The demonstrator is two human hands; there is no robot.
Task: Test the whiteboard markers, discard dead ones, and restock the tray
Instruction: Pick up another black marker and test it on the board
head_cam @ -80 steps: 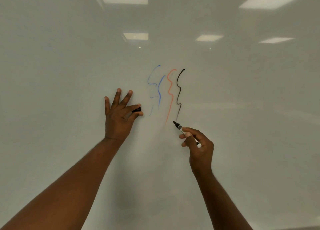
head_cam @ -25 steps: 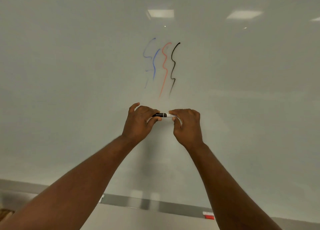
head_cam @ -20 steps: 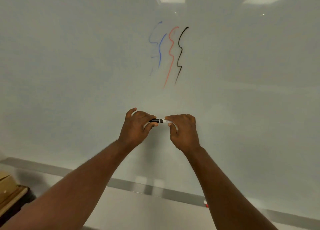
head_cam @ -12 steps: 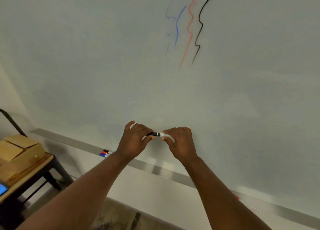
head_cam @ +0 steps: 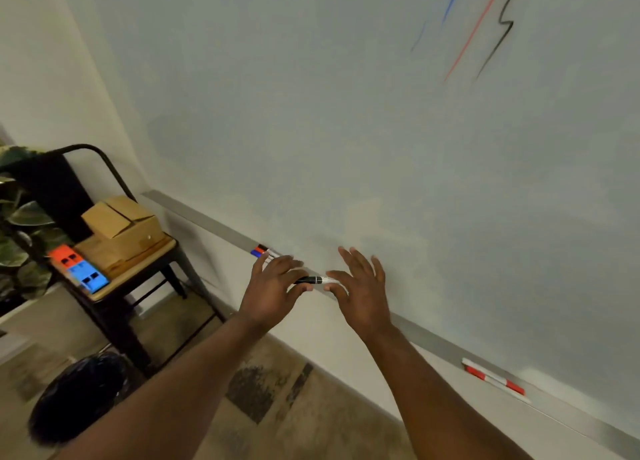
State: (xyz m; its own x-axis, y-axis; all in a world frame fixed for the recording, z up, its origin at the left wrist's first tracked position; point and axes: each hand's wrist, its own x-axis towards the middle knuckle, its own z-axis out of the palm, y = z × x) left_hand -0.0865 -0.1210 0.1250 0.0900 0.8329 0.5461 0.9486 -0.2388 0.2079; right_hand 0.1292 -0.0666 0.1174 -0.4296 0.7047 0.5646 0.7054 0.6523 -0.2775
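Note:
A black-capped whiteboard marker [head_cam: 314, 280] lies level right at the whiteboard's metal tray [head_cam: 214, 224]. My left hand [head_cam: 273, 291] pinches its black cap end between thumb and fingertips. My right hand [head_cam: 360, 286] pinches the white barrel end with thumb and forefinger, its other fingers spread upward. Several capped markers [head_cam: 261, 250] lie in the tray just left of my left hand. A red marker [head_cam: 493, 379] lies in the tray far to the right. Blue [head_cam: 448, 6], red [head_cam: 474, 33] and black [head_cam: 498, 33] test squiggles mark the whiteboard [head_cam: 346, 130] at top right.
A black metal chair [head_cam: 138, 279] stands at the left with a cardboard box [head_cam: 121, 227] and orange and blue marker packs [head_cam: 79, 269] on its seat. A black-lined bin [head_cam: 79, 390] sits on the floor below it. Plant leaves [head_cam: 17, 224] fill the far left.
After drawing the black line, my two hands met and the cap went onto the marker. They have since lowered it from mid-board to the tray, the view swinging down and left.

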